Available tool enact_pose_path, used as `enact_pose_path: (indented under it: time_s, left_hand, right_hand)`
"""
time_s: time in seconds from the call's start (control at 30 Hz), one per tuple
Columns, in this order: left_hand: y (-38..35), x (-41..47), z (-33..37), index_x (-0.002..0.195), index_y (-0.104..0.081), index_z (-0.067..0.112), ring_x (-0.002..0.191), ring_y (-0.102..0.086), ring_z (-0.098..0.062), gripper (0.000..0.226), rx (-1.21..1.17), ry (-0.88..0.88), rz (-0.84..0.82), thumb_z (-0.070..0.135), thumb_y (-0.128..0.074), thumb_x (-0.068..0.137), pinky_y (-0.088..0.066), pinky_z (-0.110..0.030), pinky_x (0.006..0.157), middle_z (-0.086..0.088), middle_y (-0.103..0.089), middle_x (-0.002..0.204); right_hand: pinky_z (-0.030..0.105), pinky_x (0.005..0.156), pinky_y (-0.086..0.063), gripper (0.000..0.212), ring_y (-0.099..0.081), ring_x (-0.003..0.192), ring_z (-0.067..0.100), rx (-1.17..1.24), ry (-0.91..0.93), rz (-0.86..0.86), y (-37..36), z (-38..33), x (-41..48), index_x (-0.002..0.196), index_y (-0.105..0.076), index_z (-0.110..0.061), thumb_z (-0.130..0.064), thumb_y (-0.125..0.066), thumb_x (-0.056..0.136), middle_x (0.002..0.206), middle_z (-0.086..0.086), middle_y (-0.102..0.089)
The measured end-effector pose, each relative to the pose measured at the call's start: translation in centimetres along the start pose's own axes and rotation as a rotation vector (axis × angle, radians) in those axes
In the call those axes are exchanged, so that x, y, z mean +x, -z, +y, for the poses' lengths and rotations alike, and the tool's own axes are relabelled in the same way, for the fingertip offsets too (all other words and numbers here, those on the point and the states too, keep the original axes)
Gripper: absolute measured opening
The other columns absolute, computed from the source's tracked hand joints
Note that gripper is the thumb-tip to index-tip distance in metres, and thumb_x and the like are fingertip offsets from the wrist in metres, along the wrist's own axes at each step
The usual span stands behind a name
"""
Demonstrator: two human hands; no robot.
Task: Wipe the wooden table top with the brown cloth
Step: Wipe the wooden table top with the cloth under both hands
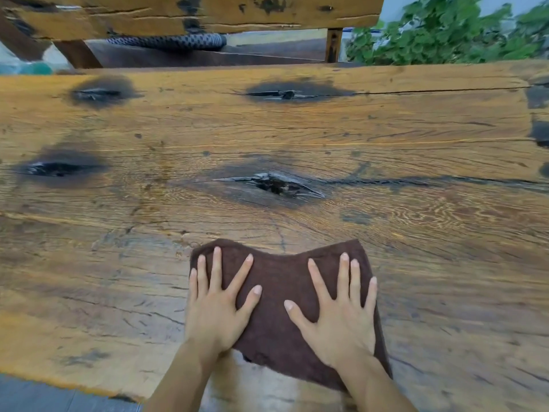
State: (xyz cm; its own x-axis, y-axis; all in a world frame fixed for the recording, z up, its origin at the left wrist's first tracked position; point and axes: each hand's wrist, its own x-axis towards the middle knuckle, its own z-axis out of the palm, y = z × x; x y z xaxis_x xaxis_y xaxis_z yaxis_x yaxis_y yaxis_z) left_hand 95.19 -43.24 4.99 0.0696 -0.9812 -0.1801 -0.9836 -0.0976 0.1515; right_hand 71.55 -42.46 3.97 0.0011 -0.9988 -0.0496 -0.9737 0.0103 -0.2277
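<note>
Rough wooden desk (pixel 386 162) with dark knots filled the view. Near its front edge lay the brown cloth (pixel 280 295), dark, fuzzy and wavy along its far side. Left hand (pixel 218 304) and right hand (pixel 341 313) pressed flat on it, fingers (pixel 216 269) spread.

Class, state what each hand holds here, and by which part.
Neither grips anything: left hand and right hand press flat, fingers spread, on the brown cloth's top.
</note>
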Motion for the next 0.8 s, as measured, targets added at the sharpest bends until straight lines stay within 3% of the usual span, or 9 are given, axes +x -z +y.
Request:
enact_pose_path:
  time_s: [0.17, 0.33, 0.53, 0.8]
  left_hand:
    - [0.2, 5.8, -0.4, 0.151, 0.005, 0.068, 0.154, 0.029, -0.025, 0.062, -0.047, -0.005, 0.016, 0.085, -0.011, 0.094, 0.013, -0.045, 0.125, 0.005, 0.025, 0.17]
    - [1.3, 13.4, -0.5, 0.15, 0.005, 0.07, 0.155, 0.027, -0.025, 0.061, -0.044, -0.032, 0.037, 0.085, -0.011, 0.094, 0.012, -0.046, 0.126, 0.005, 0.022, 0.171]
    - [2.6, 24.9, -0.5, 0.15, 0.005, 0.069, 0.157, 0.018, -0.028, 0.063, -0.03, -0.06, 0.099, 0.086, -0.009, 0.091, 0.008, -0.048, 0.127, 0.001, 0.016, 0.172]
    - [5.1, 43.1, 0.0, 0.144, 0.009, 0.076, 0.158, 0.013, -0.029, 0.066, -0.043, -0.082, 0.14, 0.094, -0.001, 0.082, 0.008, -0.046, 0.126, 0.001, 0.01, 0.173]
  right_hand:
    - [0.066, 0.126, 0.002, 0.087, 0.01, 0.161, 0.032, -0.006, 0.017, -0.058, 0.0, -0.2, 6.4, 0.163, -0.012, -0.048, -0.094, -0.016, 0.089, 0.174, 0.015, 0.005]
    - [0.066, 0.126, -0.002, 0.086, 0.005, 0.162, 0.032, -0.017, 0.031, -0.035, -0.2, -0.4, 13.3, 0.163, -0.016, -0.049, -0.093, -0.017, 0.09, 0.174, 0.014, 0.001]
    - [0.06, 0.125, 0.013, 0.086, 0.028, 0.157, 0.027, -0.054, 0.019, -0.079, -0.1, -1.2, 24.7, 0.16, 0.012, -0.054, -0.095, -0.001, 0.085, 0.172, 0.011, 0.023]
    - [0.057, 0.122, 0.022, 0.091, 0.029, 0.156, 0.025, -0.051, -0.042, -0.098, 1.1, -2.5, 41.6, 0.157, 0.016, -0.057, -0.099, 0.004, 0.078, 0.172, 0.009, 0.024]
